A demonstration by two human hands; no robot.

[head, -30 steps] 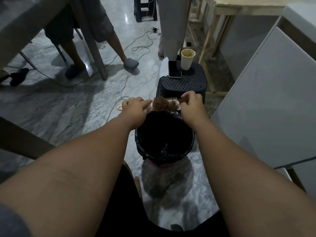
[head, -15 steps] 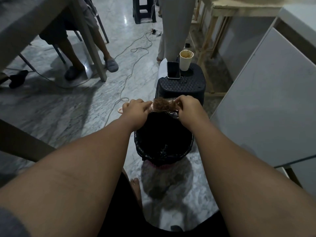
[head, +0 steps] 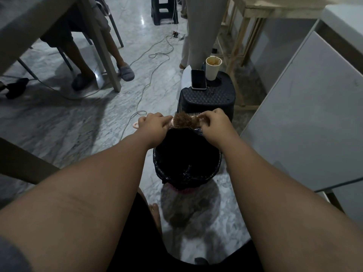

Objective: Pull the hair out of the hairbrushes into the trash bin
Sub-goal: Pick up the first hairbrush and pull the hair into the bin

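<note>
A pink brush [head: 177, 124] matted with brown hair [head: 182, 120] is hanging over the far rim of the black-lined bin [head: 186, 163]. The left hand [head: 155, 123] is gripping its handle; the right hand [head: 214, 120] is pinching the hair. A stool [head: 208, 99] is standing just beyond, with open floor [head: 68, 122] to the left.

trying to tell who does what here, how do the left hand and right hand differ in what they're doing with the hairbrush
The left hand closes around the pink handle of the hairbrush, steadying it; the right hand pinches the brown hair clump at the brush's head end. The left hand's grip is a wrap; the right hand's is a fingertip pinch. Both hover above the far rim of the trash bin, lined with a black bag.
</note>
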